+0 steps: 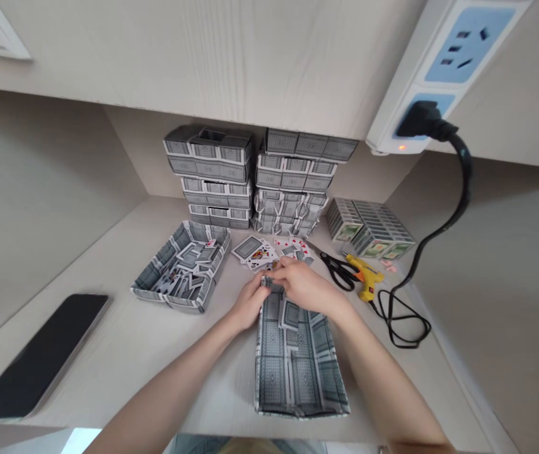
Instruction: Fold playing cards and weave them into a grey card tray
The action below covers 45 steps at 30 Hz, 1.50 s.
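A long tray made of grey-backed playing cards [297, 372] lies in front of me on the desk. My left hand [249, 304] pinches the tray's far left corner, fingers closed on its wall. My right hand [303, 285] lies over the far end wall, fingers curled down and pressing on the card edge. A loose card sits inside the tray just below my right hand. Scattered face-up and face-down cards [262, 252] lie just beyond both hands.
A second card tray [156, 274] holding loose cards stands at the left. Stacks of finished trays [255, 180] line the back. Card packs [368, 230], scissors [340, 271], a yellow glue gun [368, 277] with black cord lie right. A dark phone [42, 356] lies far left.
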Motion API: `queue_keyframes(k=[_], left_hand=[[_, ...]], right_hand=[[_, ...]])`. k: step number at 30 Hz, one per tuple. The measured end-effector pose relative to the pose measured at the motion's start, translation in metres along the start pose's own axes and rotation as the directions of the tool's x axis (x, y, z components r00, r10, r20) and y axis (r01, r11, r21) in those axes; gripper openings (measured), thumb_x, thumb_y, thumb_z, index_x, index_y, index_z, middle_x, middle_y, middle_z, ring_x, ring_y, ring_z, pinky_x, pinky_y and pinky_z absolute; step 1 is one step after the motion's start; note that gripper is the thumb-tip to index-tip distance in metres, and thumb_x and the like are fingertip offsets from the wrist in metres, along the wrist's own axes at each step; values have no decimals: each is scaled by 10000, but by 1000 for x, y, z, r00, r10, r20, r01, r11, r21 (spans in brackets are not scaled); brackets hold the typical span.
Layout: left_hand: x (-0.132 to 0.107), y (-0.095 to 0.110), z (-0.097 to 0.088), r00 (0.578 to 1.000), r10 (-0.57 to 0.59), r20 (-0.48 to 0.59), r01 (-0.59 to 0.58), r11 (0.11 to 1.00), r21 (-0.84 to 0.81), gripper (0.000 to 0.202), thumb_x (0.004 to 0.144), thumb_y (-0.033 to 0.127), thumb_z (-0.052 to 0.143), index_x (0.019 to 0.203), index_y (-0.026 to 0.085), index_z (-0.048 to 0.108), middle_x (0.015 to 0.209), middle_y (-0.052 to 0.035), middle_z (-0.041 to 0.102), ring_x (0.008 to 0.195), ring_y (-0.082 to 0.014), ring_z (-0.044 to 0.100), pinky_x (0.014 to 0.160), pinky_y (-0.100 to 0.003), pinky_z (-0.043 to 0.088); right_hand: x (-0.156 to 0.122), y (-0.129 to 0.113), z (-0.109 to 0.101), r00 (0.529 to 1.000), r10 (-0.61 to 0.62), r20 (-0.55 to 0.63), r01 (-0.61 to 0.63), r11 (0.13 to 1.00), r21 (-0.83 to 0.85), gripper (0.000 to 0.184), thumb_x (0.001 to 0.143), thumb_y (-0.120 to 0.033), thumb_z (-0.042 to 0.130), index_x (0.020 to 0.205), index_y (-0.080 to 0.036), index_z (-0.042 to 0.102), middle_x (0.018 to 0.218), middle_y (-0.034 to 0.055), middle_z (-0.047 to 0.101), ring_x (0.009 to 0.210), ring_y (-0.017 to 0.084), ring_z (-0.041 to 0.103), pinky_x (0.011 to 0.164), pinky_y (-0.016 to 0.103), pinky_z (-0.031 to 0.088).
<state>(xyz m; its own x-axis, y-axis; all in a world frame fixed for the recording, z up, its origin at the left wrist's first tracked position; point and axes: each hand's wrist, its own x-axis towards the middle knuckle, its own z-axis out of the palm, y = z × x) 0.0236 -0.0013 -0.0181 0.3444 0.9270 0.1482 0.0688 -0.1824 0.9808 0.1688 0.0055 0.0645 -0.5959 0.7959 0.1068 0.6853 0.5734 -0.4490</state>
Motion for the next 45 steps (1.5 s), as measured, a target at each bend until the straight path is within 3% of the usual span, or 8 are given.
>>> queue_keyframes(k=[5, 17, 25, 30, 37, 45], left_hand=[[0, 3, 2, 1000, -9, 7, 9, 999, -43, 338, 722, 182, 362, 1027, 156, 505, 1044, -33, 552, 952, -188, 472, 832, -302, 354], [2, 0, 2, 1000, 10, -5, -10, 991, -135, 383, 692, 187, 386, 1066, 154, 464, 1091, -41, 525, 1006, -198, 450, 848, -307, 339], [2, 3, 1, 999, -26, 23, 28, 993, -119, 392, 706, 190, 377, 1080, 146, 487, 1051, -46, 559, 1003, -203, 465, 853, -312, 347], [2, 1, 1, 999, -30, 39, 35, 989, -143, 399, 707, 192, 372, 1088, 149, 484, 1065, -45, 558, 1001, -200, 471, 845, -308, 356], [3, -3, 4, 999, -32, 25, 37, 978, -207, 419, 688, 186, 387, 1098, 153, 467, 1062, -36, 551, 965, -192, 479, 811, -293, 366], [3, -6, 4, 1000, -15, 4, 15, 972, -236, 424, 671, 186, 407, 1091, 155, 458, 1113, -39, 522, 1042, -205, 436, 882, -311, 325]], right_hand=[[3, 0, -6, 995, 87, -48, -87, 996, 3, 229, 739, -119, 502, 867, -219, 664, 806, 28, 650, 768, 145, 569, 702, 223, 382], [1, 2, 0, 975, 147, -167, -123, 982, 145, 142, 720, -165, 557, 793, -205, 672, 774, -4, 679, 695, 118, 602, 656, 198, 412], [12, -4, -19, 982, 173, 72, -142, 937, -318, 152, 715, -277, 564, 738, -183, 681, 658, 62, 654, 641, 170, 580, 563, 239, 355], [19, 0, -26, 975, 63, 211, -4, 963, -271, 130, 710, -234, 565, 718, -171, 679, 621, 37, 639, 571, 128, 537, 512, 213, 313], [14, 7, -18, 992, 33, 121, -11, 984, -177, 150, 727, -237, 550, 727, -163, 681, 617, 23, 639, 549, 99, 507, 519, 197, 299], [9, 7, -10, 999, 51, 6, -50, 994, -94, 160, 743, -223, 538, 742, -168, 688, 633, 11, 657, 540, 90, 503, 552, 189, 320]])
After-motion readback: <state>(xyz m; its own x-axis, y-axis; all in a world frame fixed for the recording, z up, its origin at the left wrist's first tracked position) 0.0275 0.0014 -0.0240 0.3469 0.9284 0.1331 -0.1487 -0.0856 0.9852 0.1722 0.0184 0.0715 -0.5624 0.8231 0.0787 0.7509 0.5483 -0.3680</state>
